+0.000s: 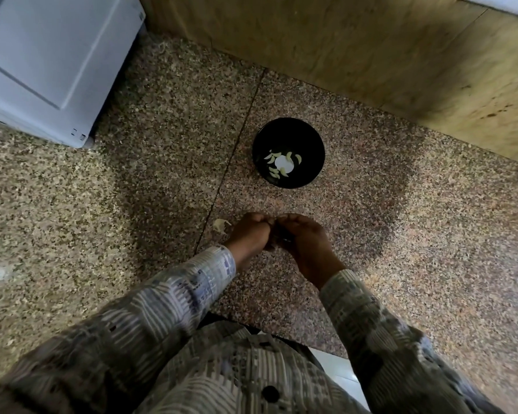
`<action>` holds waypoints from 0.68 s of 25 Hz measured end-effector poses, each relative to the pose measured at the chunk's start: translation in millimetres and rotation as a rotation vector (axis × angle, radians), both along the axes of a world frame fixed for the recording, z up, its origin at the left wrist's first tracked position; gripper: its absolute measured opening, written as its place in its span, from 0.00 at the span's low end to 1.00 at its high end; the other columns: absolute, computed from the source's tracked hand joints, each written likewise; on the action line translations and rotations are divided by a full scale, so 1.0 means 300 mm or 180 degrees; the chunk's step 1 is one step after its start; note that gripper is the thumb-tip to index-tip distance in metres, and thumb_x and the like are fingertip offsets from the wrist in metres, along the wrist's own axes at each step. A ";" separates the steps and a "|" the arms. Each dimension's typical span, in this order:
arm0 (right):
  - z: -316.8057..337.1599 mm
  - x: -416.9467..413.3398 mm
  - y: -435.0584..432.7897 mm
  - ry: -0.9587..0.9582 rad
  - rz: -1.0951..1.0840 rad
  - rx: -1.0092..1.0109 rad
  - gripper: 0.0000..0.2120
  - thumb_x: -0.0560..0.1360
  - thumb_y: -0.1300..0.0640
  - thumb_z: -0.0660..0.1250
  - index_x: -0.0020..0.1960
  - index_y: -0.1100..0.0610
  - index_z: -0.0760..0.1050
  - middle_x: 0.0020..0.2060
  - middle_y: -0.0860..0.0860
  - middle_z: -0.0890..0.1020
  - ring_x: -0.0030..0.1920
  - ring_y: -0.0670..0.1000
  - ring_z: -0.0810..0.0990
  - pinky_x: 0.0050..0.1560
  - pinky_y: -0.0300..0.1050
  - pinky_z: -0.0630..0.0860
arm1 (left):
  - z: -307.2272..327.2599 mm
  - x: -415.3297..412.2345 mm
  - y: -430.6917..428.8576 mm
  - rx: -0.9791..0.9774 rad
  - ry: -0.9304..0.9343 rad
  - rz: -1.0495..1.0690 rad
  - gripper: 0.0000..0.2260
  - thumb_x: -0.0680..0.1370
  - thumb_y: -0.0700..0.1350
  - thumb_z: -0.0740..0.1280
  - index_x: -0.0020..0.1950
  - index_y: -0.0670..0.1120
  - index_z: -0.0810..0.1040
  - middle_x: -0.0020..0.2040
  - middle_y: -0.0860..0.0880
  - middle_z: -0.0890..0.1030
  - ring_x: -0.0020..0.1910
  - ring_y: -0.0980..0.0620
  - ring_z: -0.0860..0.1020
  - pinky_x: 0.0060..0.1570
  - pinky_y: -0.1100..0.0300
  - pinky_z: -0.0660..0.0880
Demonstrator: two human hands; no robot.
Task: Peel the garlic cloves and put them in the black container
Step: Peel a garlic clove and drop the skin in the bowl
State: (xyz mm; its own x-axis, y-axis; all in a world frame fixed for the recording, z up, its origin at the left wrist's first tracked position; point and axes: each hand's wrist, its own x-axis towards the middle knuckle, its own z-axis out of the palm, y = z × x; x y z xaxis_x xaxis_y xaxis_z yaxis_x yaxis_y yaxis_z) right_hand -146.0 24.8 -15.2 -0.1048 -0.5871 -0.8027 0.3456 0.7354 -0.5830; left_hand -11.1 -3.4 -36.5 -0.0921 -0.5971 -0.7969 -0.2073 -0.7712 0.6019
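1. Garlic cloves: peeled, pale, several lying inside the black container on the speckled surface.
2. Garlic piece: on the surface, just beside the left hand.
3. Left hand, right hand: fingers curled, fingertips meeting; whether they grip anything is hidden.
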 end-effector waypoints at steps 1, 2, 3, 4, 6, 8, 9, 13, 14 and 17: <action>-0.003 0.002 -0.003 0.0126 0.0146 -0.0055 0.08 0.80 0.65 0.67 0.56 0.68 0.81 0.50 0.64 0.86 0.50 0.62 0.85 0.57 0.57 0.83 | 0.002 -0.001 -0.001 -0.0018 -0.0015 -0.0015 0.11 0.81 0.41 0.63 0.42 0.49 0.81 0.41 0.44 0.85 0.39 0.45 0.82 0.42 0.49 0.82; -0.007 0.004 -0.011 0.0290 0.0253 -0.0078 0.07 0.80 0.65 0.69 0.55 0.66 0.82 0.49 0.63 0.86 0.50 0.61 0.86 0.56 0.57 0.84 | 0.004 -0.001 0.000 -0.0025 -0.0016 -0.0028 0.11 0.81 0.40 0.63 0.42 0.49 0.81 0.40 0.45 0.84 0.38 0.46 0.82 0.39 0.51 0.81; -0.012 0.009 -0.022 0.0454 0.0290 -0.0062 0.06 0.79 0.65 0.69 0.53 0.65 0.83 0.47 0.63 0.87 0.49 0.61 0.86 0.56 0.57 0.84 | 0.004 0.000 0.000 -0.0008 0.0021 -0.0028 0.11 0.81 0.40 0.62 0.44 0.47 0.82 0.40 0.45 0.84 0.37 0.48 0.81 0.36 0.54 0.80; -0.012 0.015 -0.036 0.0570 0.0267 -0.0021 0.05 0.79 0.66 0.70 0.52 0.64 0.84 0.46 0.63 0.87 0.47 0.60 0.86 0.55 0.57 0.84 | 0.005 0.003 0.002 0.0036 0.0098 0.0000 0.11 0.81 0.39 0.62 0.46 0.45 0.83 0.39 0.45 0.84 0.35 0.49 0.80 0.34 0.55 0.78; -0.014 0.028 -0.063 0.0624 0.0126 0.0072 0.05 0.79 0.67 0.69 0.52 0.65 0.83 0.47 0.65 0.86 0.45 0.60 0.85 0.54 0.58 0.84 | 0.008 0.012 0.002 0.0146 0.0294 0.0104 0.11 0.82 0.39 0.60 0.52 0.40 0.83 0.40 0.43 0.83 0.34 0.49 0.79 0.34 0.55 0.77; -0.009 0.039 -0.080 0.0646 0.0036 0.0154 0.05 0.79 0.68 0.68 0.52 0.67 0.82 0.47 0.66 0.86 0.43 0.59 0.85 0.50 0.55 0.85 | 0.008 0.020 0.000 0.0198 0.0396 0.0202 0.11 0.84 0.40 0.61 0.53 0.39 0.83 0.41 0.43 0.83 0.35 0.49 0.79 0.38 0.52 0.79; -0.006 0.043 -0.084 0.0701 0.0046 0.0186 0.05 0.79 0.69 0.68 0.51 0.67 0.82 0.46 0.65 0.86 0.41 0.58 0.86 0.48 0.54 0.85 | 0.010 0.025 -0.002 0.0198 0.0405 0.0234 0.11 0.84 0.41 0.61 0.52 0.40 0.83 0.40 0.44 0.84 0.34 0.49 0.79 0.39 0.51 0.80; 0.007 0.041 -0.055 0.0768 -0.0005 0.0249 0.06 0.81 0.69 0.65 0.51 0.63 0.80 0.46 0.62 0.87 0.39 0.55 0.87 0.42 0.50 0.86 | 0.016 0.044 0.009 0.0247 0.0387 0.0350 0.12 0.83 0.38 0.60 0.44 0.42 0.81 0.34 0.45 0.80 0.33 0.48 0.78 0.36 0.54 0.79; 0.012 0.036 -0.040 0.0724 -0.0054 0.0243 0.06 0.81 0.69 0.64 0.52 0.63 0.79 0.46 0.61 0.87 0.40 0.55 0.87 0.43 0.49 0.85 | 0.015 0.047 0.017 0.0266 0.0415 0.0396 0.12 0.83 0.38 0.60 0.44 0.42 0.80 0.34 0.44 0.79 0.33 0.47 0.77 0.37 0.53 0.79; 0.026 0.018 0.022 0.0563 0.0017 0.0056 0.05 0.81 0.68 0.65 0.53 0.65 0.79 0.48 0.61 0.87 0.45 0.58 0.86 0.49 0.53 0.84 | 0.017 0.045 0.044 0.0351 0.0590 0.0656 0.09 0.83 0.35 0.59 0.49 0.40 0.78 0.33 0.44 0.79 0.35 0.46 0.78 0.42 0.49 0.82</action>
